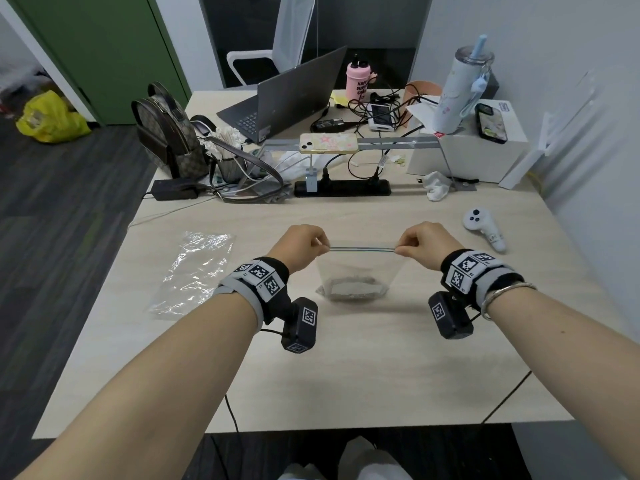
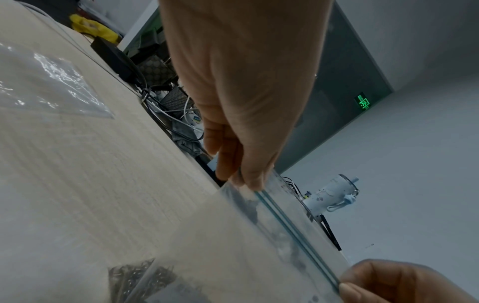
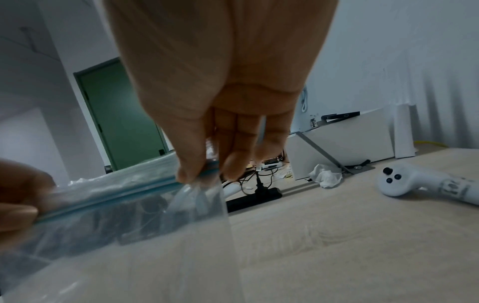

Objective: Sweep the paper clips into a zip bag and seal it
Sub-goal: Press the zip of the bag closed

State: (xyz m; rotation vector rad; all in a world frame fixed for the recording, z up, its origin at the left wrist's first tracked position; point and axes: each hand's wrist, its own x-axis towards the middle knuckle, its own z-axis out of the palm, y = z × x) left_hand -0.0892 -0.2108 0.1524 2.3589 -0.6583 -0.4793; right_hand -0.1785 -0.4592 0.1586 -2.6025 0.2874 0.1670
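Head view: left hand (image 1: pixel 304 242) and right hand (image 1: pixel 420 240) each pinch one end of the zip bag (image 1: pixel 360 268) strip, stretched horizontally between them above the table (image 1: pixel 346 375), paper clips (image 1: pixel 353 289) pooled directly below.

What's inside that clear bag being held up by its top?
A grey heap of paper clips lies at the bottom of the zip bag. Single clips are too blurred to count, and those underneath the heap are covered.
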